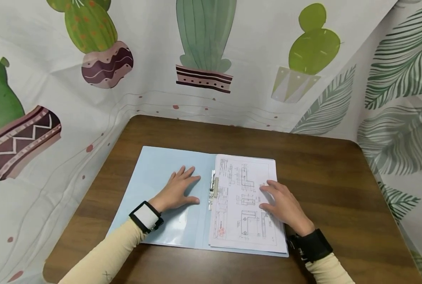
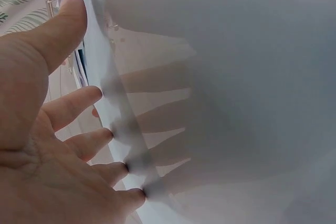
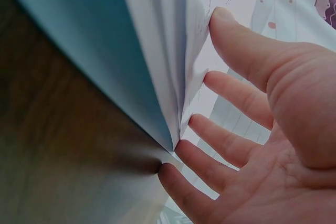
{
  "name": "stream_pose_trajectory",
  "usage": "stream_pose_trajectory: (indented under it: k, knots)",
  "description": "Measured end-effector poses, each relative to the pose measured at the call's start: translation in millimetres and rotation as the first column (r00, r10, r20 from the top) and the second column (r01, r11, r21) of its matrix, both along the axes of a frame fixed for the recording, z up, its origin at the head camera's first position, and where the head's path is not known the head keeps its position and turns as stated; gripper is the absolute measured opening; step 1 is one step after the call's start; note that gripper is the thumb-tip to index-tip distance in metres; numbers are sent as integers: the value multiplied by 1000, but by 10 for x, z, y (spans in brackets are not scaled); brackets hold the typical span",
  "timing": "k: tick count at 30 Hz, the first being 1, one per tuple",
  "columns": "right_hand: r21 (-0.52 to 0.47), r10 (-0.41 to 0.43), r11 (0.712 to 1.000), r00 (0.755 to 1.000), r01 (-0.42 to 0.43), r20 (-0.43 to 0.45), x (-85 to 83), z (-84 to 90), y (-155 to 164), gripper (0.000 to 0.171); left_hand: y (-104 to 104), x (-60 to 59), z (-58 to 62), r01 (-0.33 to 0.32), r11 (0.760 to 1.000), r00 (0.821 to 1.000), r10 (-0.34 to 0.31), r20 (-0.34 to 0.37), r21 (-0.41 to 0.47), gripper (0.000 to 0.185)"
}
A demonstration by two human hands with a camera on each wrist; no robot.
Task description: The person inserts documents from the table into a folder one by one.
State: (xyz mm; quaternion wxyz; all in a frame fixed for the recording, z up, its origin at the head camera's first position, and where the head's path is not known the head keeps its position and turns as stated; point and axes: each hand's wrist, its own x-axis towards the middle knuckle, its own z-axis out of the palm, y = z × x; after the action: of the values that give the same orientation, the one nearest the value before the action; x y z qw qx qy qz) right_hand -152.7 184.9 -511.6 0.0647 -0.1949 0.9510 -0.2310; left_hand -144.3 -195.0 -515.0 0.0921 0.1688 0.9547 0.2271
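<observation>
A light blue folder lies opened flat on the table, its metal clip near the spine. On its right half sits a stack of white paper sheets, the top one printed with technical drawings. My left hand rests with spread fingers on the inside of the left cover; in the left wrist view its fingertips touch the glossy surface. The right hand lies over the right edge of the stack. In the right wrist view its fingertips touch the paper, and the little finger reaches the table beside it.
The brown wooden table has rounded corners and extends past the folder on every side. Behind it hangs a white cloth printed with cacti and leaves. Both wrists wear black straps, the left one with a white panel.
</observation>
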Motion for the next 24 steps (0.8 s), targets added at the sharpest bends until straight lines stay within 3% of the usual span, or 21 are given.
stream_pose_trajectory:
  k: [9,16,24]
  knots:
    - [-5,0,1000,1000,0,6,-23,-34,30,60,74,-101,35,-4,1000,999,4,-47,1,60]
    - [-13,2,1000,1000,-2,-13,-40,-49,39,60,245,-332,93,16,999,989,-20,-145,-32,50]
    - [-16,1,1000,1000,-1,-28,-35,-64,44,58,478,-594,105,36,999,978,-31,-206,19,26]
